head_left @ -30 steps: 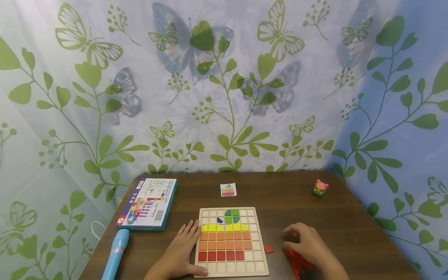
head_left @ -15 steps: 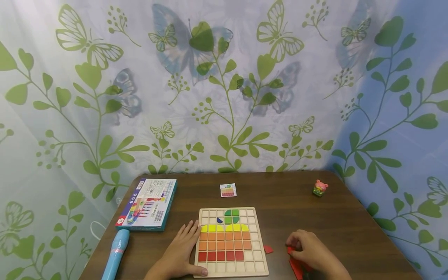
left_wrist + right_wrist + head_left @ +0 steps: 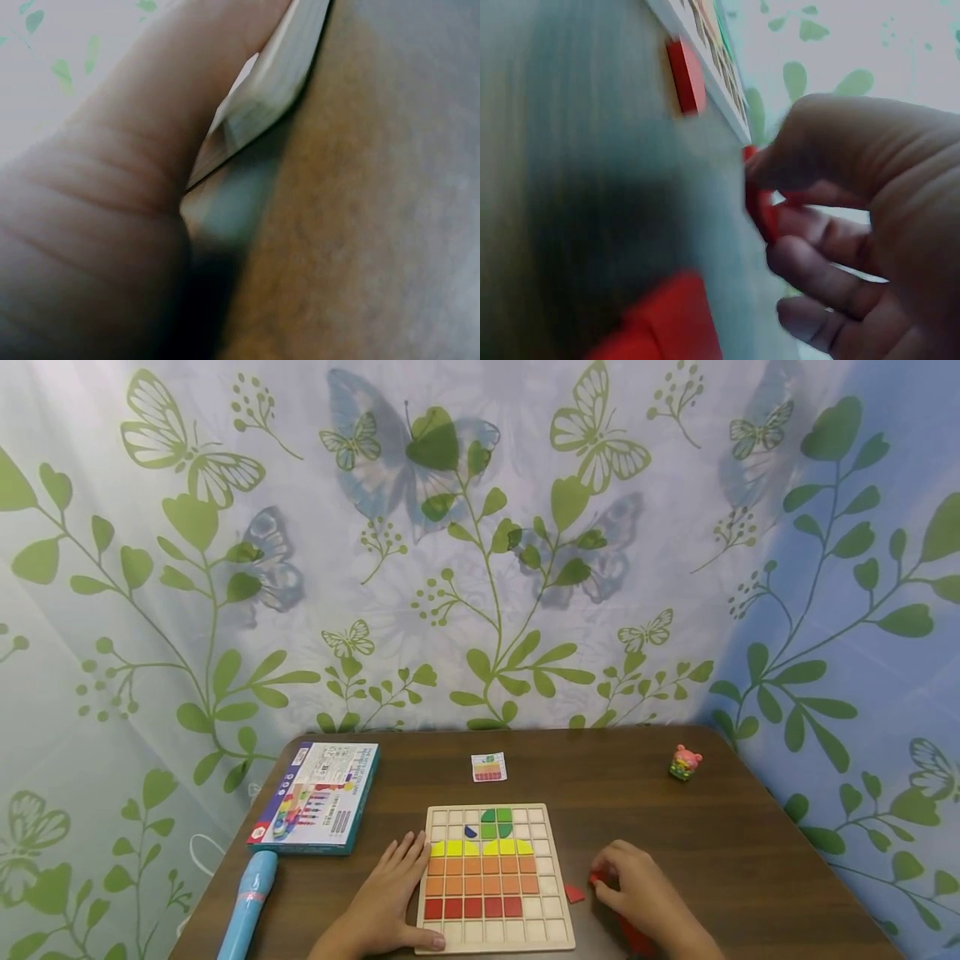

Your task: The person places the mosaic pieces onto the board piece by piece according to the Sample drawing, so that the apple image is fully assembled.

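Note:
My left hand (image 3: 392,887) lies along the left side of a wooden grid board (image 3: 495,933), fingers stretched out and thumb on the near left corner. Red square tiles (image 3: 473,907) fill part of one row, below orange (image 3: 472,886) and yellow tiles. Green pieces (image 3: 489,831) and a small blue piece (image 3: 471,832) sit higher up. Right of the board, my right hand (image 3: 637,889) pinches a red tile (image 3: 760,210) between thumb and fingers, above the table. A loose red quarter-round piece (image 3: 574,893) lies by the board's right edge. More red pieces (image 3: 675,319) lie under the right hand, partly hidden.
A small picture card (image 3: 489,767) lies behind the board. At the left are a boxed game (image 3: 315,797) and a blue toy microphone (image 3: 249,902). A small pink figurine (image 3: 686,762) stands at the back right. A leaf-patterned curtain (image 3: 480,568) hangs behind the table.
My right hand has picked a red tile from the red pieces and moved left toward the board with it. The left hand has stayed on the board.

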A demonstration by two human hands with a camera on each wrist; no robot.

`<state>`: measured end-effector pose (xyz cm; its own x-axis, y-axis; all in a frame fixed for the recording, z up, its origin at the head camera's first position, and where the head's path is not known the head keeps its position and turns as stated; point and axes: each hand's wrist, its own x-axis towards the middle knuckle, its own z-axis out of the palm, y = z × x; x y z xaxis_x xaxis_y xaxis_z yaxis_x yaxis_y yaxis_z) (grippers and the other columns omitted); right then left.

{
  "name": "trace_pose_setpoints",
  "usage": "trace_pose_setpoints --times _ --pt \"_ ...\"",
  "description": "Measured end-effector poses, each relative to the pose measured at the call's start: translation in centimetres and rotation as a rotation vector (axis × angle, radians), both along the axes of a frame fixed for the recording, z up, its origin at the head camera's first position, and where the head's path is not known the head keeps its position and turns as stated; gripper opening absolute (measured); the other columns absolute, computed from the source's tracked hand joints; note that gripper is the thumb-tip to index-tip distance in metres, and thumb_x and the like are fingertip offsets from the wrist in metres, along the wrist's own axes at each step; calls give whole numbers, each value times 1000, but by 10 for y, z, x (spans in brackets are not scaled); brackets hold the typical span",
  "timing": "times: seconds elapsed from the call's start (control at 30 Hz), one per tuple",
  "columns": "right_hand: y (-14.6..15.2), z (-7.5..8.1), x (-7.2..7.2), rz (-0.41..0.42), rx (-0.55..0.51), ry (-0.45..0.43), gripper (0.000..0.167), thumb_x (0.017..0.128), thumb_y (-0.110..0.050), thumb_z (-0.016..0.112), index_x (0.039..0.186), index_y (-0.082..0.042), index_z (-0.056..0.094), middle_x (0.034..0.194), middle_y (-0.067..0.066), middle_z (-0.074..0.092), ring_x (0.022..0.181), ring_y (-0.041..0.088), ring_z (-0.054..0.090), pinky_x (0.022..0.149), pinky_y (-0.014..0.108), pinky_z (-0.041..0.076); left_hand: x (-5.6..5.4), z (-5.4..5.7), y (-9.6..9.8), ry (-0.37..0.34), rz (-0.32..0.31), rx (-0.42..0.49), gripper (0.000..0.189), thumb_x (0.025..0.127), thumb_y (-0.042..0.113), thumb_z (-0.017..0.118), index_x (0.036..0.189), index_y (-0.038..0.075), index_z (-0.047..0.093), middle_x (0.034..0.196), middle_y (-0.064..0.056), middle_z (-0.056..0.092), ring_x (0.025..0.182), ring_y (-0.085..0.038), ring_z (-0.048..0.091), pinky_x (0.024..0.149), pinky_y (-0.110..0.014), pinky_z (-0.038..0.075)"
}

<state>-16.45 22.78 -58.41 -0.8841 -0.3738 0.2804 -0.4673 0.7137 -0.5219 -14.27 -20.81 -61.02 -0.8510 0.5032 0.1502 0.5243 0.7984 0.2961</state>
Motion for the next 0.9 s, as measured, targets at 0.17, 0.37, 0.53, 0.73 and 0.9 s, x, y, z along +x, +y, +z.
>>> trace_pose_setpoints --times 0.17,0.37,0.53,0.73,0.9 --pt "-24 -2 7 185 -131 177 30 80 1 87 93 -19 70 96 -14 62 82 4 60 68 26 58 0 0 0 -2 6 21 134 73 92 66 163 -2 32 171 -21 20 157 -41 16 123 -63 14" --pt "-53 -5 14 388 -181 236 28 84 1 86 98 -17 68 98 -10 65 79 5 58 65 19 53 0 0 0 1 -2 21 134 74 91 65 163 -2 32 171 -21 20 157 -41 16 124 -62 13" --pt "-65 -9 17 458 -133 259 27 85 -2 87 98 -16 69 99 -10 68 90 5 61 75 23 55 -1 0 0 -5 -1 8 134 74 92 64 163 -2 32 171 -20 19 157 -41 15 124 -61 13" --pt "-68 -9 18 446 -132 260 27 84 0 87 98 -17 70 99 -10 69 94 8 65 77 30 59 -1 -1 0 -20 1 7 134 74 92 63 164 -2 31 172 -20 18 157 -40 15 124 -61 13" --pt "-69 -8 19 421 -143 244 26 84 -2 88 98 -18 72 98 -11 71 94 9 65 77 32 58 0 0 0 -20 0 16 134 74 92 64 164 -1 30 172 -20 18 157 -40 15 124 -62 12"
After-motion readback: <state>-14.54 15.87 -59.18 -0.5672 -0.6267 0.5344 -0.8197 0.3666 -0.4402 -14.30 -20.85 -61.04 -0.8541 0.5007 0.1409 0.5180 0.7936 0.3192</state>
